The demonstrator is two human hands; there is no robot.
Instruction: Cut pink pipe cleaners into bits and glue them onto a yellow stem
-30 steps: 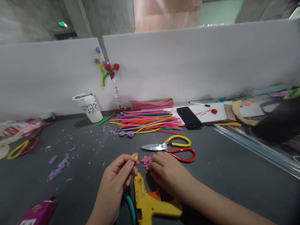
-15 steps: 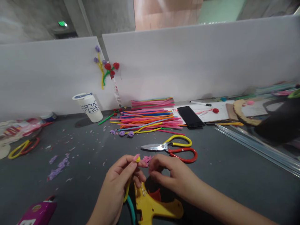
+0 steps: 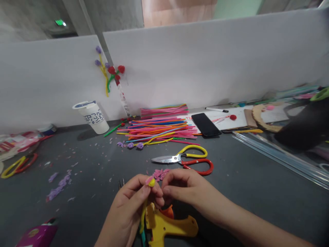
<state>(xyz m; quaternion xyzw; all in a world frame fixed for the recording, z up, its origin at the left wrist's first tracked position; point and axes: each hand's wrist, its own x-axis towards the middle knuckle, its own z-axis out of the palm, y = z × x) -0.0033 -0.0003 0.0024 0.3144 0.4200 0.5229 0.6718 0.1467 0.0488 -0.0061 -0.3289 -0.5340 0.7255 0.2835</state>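
Observation:
My left hand pinches a small yellow flower piece with a pink petal on its side, at the top of a yellow stem. Just right of it, my right hand has thumb and fingertips drawn together; anything between them is too small to make out. Pink cut bits lie beyond the fingers. Below both hands rests a yellow glue gun with an orange trigger. Farther off, scissors with yellow and red handles lie with blades pointing left.
Coloured pipe cleaners lie at the back, beside a black phone. A white cup stands back left. Purple scraps and a purple box are at left, clear sticks at right.
The view has shifted slightly. My left hand has turned the flower piece so more yellow shows. My right hand has moved slightly off the pink bits, and more of them show.

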